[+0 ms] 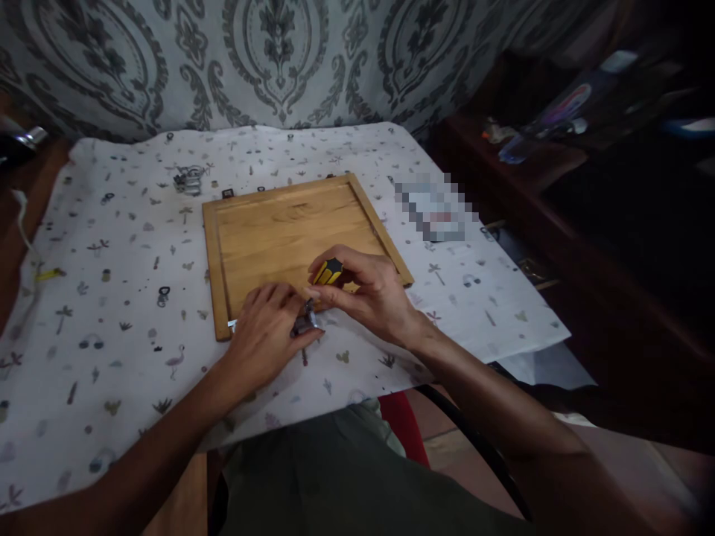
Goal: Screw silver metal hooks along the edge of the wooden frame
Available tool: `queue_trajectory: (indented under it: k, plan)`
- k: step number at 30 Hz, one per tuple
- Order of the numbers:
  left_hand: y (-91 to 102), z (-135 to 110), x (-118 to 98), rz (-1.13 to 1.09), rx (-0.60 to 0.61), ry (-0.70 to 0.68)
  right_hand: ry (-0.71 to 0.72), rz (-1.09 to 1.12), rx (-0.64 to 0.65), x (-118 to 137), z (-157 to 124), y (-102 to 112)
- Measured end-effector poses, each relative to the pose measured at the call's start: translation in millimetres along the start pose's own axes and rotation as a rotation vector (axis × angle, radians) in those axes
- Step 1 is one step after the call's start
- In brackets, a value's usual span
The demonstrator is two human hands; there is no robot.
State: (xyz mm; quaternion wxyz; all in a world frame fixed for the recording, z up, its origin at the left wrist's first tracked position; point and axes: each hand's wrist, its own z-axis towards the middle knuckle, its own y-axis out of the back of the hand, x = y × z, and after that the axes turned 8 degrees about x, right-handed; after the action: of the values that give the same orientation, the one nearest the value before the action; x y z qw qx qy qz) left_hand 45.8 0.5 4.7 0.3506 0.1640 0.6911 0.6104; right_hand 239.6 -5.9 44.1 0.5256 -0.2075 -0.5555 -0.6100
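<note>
Head view: right hand (373,289) curled around a yellow-black screwdriver (328,272).

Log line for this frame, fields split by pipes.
wooden panel: flat on patterned cloth | left hand: against metal fitting, near edge | right hand: holding yellow-black screwdriver

Tabletop (131,409) dressed in a white cover printed with flamingo, palms, cacti, sunglasses. Framed wooden panel (279,231) lies flat toward the front edge, slightly askew. Near its far left corner, just apart, a small cluster of shiny metal pieces (188,180). Right of panel: a pixelated item (436,212), unidentifiable. Left margin: small yellow object (50,274), white cord (25,227) near it.
</note>
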Motion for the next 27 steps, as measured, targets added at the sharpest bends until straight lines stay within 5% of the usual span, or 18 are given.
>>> queue_trajectory:
  k: [7, 27]
  plan:
    - [2.6, 0, 0, 0.023, 0.015, 0.0, 0.008, -0.06, 0.129, 0, -3, 13]
    - [6.4, 1, -3, 0.029, 0.061, 0.027, 0.019, -0.247, -0.009, 0, -8, -3]
